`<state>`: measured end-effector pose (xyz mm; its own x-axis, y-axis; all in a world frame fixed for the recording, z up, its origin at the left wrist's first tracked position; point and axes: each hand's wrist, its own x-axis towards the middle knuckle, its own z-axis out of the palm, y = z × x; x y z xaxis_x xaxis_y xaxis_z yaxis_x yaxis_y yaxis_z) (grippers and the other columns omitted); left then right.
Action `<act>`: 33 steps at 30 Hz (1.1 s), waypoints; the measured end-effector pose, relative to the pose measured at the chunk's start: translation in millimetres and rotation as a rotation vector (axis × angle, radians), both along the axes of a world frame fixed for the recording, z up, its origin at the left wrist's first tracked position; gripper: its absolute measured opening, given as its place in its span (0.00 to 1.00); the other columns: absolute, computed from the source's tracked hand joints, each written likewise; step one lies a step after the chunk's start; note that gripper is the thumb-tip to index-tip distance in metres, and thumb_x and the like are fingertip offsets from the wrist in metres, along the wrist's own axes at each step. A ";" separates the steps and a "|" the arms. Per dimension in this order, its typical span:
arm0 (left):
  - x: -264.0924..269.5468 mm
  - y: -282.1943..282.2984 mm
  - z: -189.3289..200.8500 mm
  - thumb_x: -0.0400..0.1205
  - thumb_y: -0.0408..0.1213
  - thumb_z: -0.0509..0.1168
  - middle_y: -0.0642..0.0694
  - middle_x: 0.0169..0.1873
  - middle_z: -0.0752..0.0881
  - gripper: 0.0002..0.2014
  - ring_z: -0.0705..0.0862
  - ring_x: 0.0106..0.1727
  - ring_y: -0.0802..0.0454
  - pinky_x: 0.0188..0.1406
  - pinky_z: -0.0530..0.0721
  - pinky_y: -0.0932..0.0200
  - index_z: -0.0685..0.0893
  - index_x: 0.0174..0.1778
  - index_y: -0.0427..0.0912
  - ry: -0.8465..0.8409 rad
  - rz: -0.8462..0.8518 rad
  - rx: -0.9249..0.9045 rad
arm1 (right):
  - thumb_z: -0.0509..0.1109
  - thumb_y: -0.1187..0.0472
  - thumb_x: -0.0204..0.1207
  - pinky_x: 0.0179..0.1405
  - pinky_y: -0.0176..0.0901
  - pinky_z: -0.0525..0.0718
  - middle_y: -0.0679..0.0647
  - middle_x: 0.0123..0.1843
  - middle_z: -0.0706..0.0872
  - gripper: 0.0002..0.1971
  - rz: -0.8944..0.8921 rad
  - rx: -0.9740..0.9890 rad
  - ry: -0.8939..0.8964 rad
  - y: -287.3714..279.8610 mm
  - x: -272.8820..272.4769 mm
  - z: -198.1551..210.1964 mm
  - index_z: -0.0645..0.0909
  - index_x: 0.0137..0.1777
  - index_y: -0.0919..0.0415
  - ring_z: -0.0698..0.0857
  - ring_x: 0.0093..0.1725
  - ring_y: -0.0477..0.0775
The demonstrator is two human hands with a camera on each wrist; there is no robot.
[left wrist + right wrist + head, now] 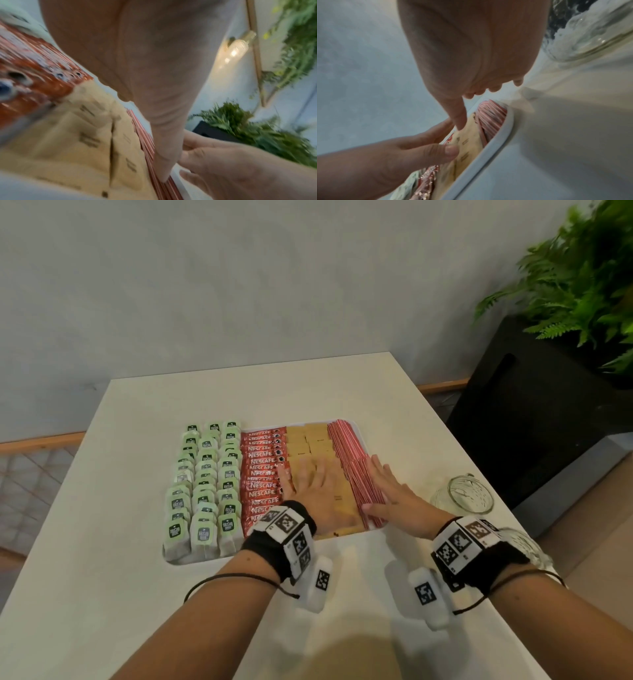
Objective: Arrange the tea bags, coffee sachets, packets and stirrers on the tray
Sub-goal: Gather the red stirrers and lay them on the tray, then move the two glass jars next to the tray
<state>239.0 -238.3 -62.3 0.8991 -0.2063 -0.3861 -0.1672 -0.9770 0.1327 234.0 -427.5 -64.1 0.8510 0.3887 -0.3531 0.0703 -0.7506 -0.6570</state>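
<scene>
A white tray (170, 558) holds rows of green tea bags (205, 484), red Nescafe sachets (262, 474), brown packets (310, 440) and red-striped stirrers (346, 446). My left hand (308, 491) lies flat with straight fingers on the near brown packets. My right hand (385, 486) rests flat on the near stirrers at the tray's right edge, thumb at their near end. In the left wrist view the left hand (137, 54) hovers over blurred brown packets (77, 135) beside the stirrers (145, 142). The right wrist view shows the right hand (471, 47) over stirrers (493, 115) by the tray rim (488, 148).
Two glass jars (462, 496) (524, 546) stand on the white table (102, 594) right of the tray. A black planter with a fern (582, 285) stands off the table's right side. A wall runs behind the table.
</scene>
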 end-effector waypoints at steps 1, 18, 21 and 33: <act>-3.8 8.1 2.3 0.67 0.81 0.55 0.45 0.83 0.27 0.62 0.27 0.82 0.35 0.69 0.22 0.22 0.25 0.82 0.51 -0.002 0.040 -0.005 | 0.70 0.46 0.78 0.82 0.66 0.35 0.41 0.84 0.27 0.52 -0.018 0.001 -0.015 4.9 -2.2 2.3 0.29 0.84 0.44 0.29 0.83 0.47; -69.9 160.9 7.1 0.57 0.68 0.79 0.41 0.82 0.25 0.75 0.41 0.84 0.26 0.77 0.55 0.23 0.24 0.81 0.58 0.017 0.611 -0.182 | 0.89 0.36 0.34 0.80 0.70 0.44 0.63 0.87 0.38 0.88 -0.207 -0.073 0.013 53.6 10.2 -11.1 0.13 0.73 0.36 0.35 0.85 0.62; -64.1 168.8 5.0 0.56 0.67 0.80 0.42 0.81 0.23 0.75 0.46 0.83 0.25 0.76 0.62 0.24 0.27 0.82 0.58 -0.008 0.607 -0.188 | 0.89 0.37 0.35 0.80 0.69 0.44 0.63 0.87 0.37 0.88 -0.206 -0.081 0.024 63.3 19.2 -11.6 0.13 0.73 0.36 0.34 0.85 0.61; -21.2 186.1 -0.5 0.58 0.69 0.78 0.40 0.78 0.20 0.71 0.50 0.81 0.20 0.76 0.63 0.26 0.32 0.83 0.59 -0.010 0.557 -0.122 | 0.90 0.41 0.37 0.81 0.71 0.55 0.63 0.86 0.47 0.87 -0.247 -0.167 -0.045 83.6 53.3 -6.4 0.19 0.79 0.45 0.46 0.86 0.63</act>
<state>217.8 -52.2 -62.8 0.8883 0.2579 -0.3800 0.3673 -0.8956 0.2509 287.3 -343.9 -70.5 0.9288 0.1079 -0.3546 -0.1014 -0.8462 -0.5231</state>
